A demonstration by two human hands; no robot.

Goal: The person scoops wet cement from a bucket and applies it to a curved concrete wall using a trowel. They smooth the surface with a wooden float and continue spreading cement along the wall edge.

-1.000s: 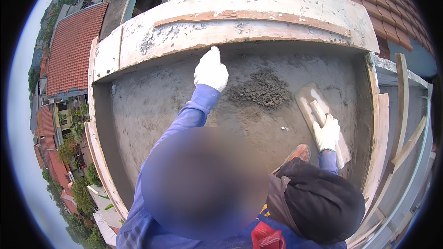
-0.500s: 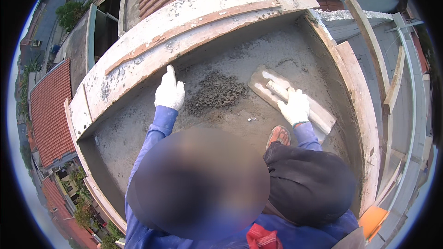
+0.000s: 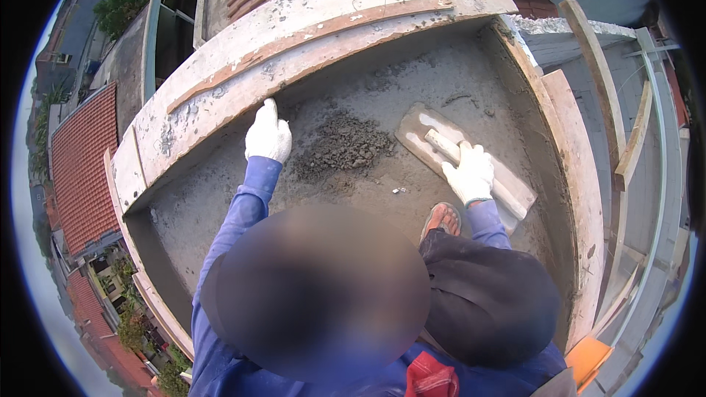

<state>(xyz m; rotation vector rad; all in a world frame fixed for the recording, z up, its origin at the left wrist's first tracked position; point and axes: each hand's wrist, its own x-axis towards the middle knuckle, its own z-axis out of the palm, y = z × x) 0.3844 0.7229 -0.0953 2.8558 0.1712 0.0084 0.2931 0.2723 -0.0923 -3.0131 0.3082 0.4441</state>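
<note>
My right hand [image 3: 471, 174], in a white work glove, is wrapped round the wooden handle of a long plastering float [image 3: 430, 126]. The float lies flat on the grey cement floor of a walled recess, its blade wet in patches. Off to the left, my gloved left hand [image 3: 268, 134] reaches to the far wall, index finger stretched out with its tip at the lower edge of the pale board [image 3: 243, 95]. Its other fingers look partly bent, and I see nothing held in it. Between both hands sits a crumbly heap of dark mortar [image 3: 346, 143].
My sandalled foot [image 3: 443, 218] stands near the float. A thin wood strip [image 3: 316, 40] lies along the board. Timber boards [image 3: 581, 198] edge the right side, with loose planks [image 3: 599, 80] beyond. Small white bits [image 3: 398, 190] lie on the floor. Tiled roofs [image 3: 84, 169] show outside the wall.
My left hand has shifted slightly up and left along the board's edge. My right hand stays on the float, which has barely moved. The view has shifted a little.
</note>
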